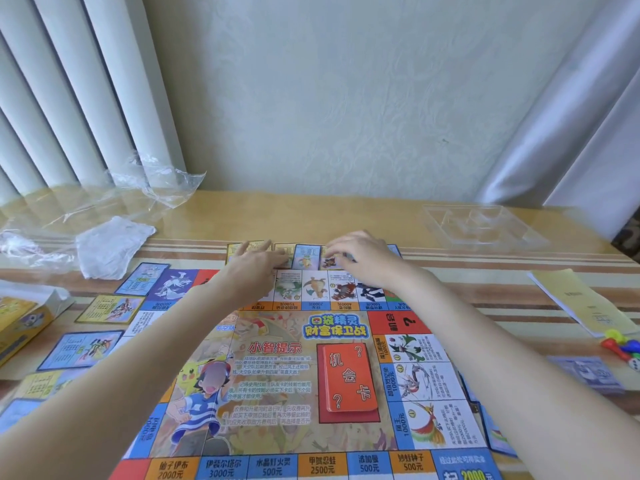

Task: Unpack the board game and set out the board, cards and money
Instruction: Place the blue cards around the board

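Right hand (360, 258) has its fingers curled down over a small stack of cards (341, 261) at the far edge of the board (277, 375); it seems to pinch them, though the stack is mostly hidden under the fingers. Left hand (258, 259) lies flat beside it, fingers straight and pressing on the row of cards (304, 256) laid along that far edge, holding nothing. The two hands are near each other, with a blue-bordered card showing between them.

Head view only. Just toward the person from both hands: the board, lying flat on the table (346, 216), printed squares around its rim. Further toward the person from the right hand, an orange card deck (348, 377) sits on its red square on the board. Left of the left hand: more property cards (110, 308) laid along the board's left side, blue and yellow borders. Further left, the open game box (20, 323) at the table's edge. Beyond the left hand and to its left: a crumpled white bag (110, 245) and clear plastic wrap (149, 185). Right of the right hand and further off: a clear plastic tray (481, 225), well apart. Right and nearer the person: a yellow booklet (585, 301), coloured pawns (620, 342) just beside it, and a stack of bluish paper money (588, 374). More cards peek out from under the right forearm at the board's right edge; details are unclear.
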`<state>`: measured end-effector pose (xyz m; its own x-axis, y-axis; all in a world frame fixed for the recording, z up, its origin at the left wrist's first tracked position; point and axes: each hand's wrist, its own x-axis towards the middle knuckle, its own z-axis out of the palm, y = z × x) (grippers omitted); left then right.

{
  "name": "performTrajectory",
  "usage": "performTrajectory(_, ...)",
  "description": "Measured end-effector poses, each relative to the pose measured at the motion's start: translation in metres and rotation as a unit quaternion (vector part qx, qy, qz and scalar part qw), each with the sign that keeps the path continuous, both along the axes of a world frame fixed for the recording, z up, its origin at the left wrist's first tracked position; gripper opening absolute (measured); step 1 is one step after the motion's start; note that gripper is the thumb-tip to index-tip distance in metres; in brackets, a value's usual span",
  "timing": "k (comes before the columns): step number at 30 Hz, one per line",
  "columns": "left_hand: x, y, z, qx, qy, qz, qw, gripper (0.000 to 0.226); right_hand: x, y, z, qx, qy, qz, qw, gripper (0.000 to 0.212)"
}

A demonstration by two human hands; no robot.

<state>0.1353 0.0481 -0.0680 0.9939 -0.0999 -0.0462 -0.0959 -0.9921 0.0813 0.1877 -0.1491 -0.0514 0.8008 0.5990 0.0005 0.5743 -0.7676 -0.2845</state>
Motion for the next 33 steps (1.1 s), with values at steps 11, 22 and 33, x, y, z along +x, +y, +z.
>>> performTrajectory(11, -0.001, 0.011, 0.001, -0.053, -0.006, -0.006, 0.999, 0.054, 0.001, 0.008, -0.007, 0.003, 0.001, -0.017, 1.000, 0.033)
performTrajectory(22, -0.007, 0.019, -0.003, -0.091, -0.013, -0.002, 0.996, 0.053, -0.006, 0.024, -0.007, -0.024, 0.037, 0.024, 0.999, 0.035)
performTrajectory(33, -0.015, 0.045, 0.003, -0.023, -0.076, 0.146, 0.986, 0.046, -0.012, 0.053, 0.003, -0.033, 0.023, 0.059, 0.997, 0.043)
